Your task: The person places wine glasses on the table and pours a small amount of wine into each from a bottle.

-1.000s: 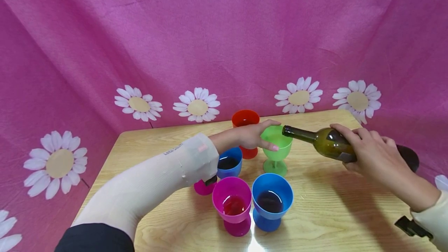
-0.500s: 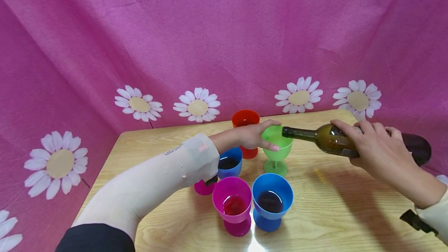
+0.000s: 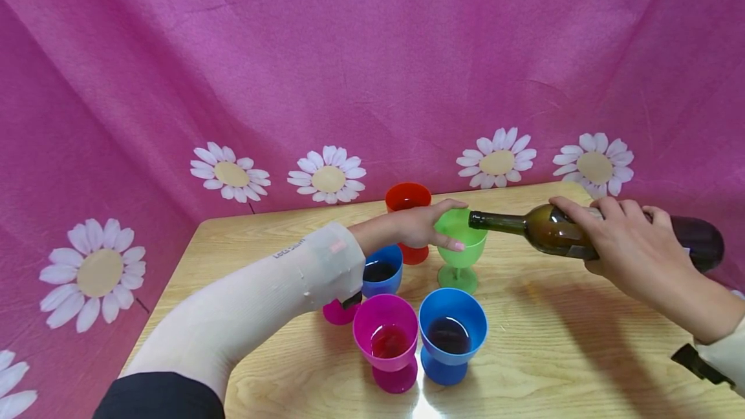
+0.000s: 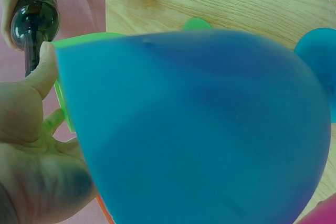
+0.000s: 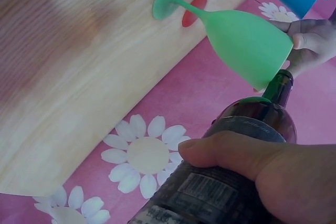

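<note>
A green plastic goblet (image 3: 461, 252) stands upright on the table, its rim held between the thumb and fingers of my left hand (image 3: 421, 226). Round the body of a dark green wine bottle (image 3: 557, 231) my right hand (image 3: 631, 257) grips from above. The bottle lies nearly level, its mouth at the goblet's right rim; no stream of liquid can be made out. From the right wrist, the bottle's neck (image 5: 278, 88) meets the goblet's rim (image 5: 275, 74). A blue goblet (image 4: 194, 129) fills most of the left wrist view and hides part of the green one.
Beside my left wrist stand a red goblet (image 3: 409, 196) and a blue goblet holding dark liquid (image 3: 382, 271). In front are a pink goblet with red liquid (image 3: 386, 328) and another blue goblet (image 3: 453, 322). A pink cloth (image 3: 372, 70) hangs behind the wooden table (image 3: 262, 244).
The bottle's base and my right hand have shifted right and slightly up in the head view, with the bottle more level. Its mouth stays at the green goblet, and my left hand keeps still.
</note>
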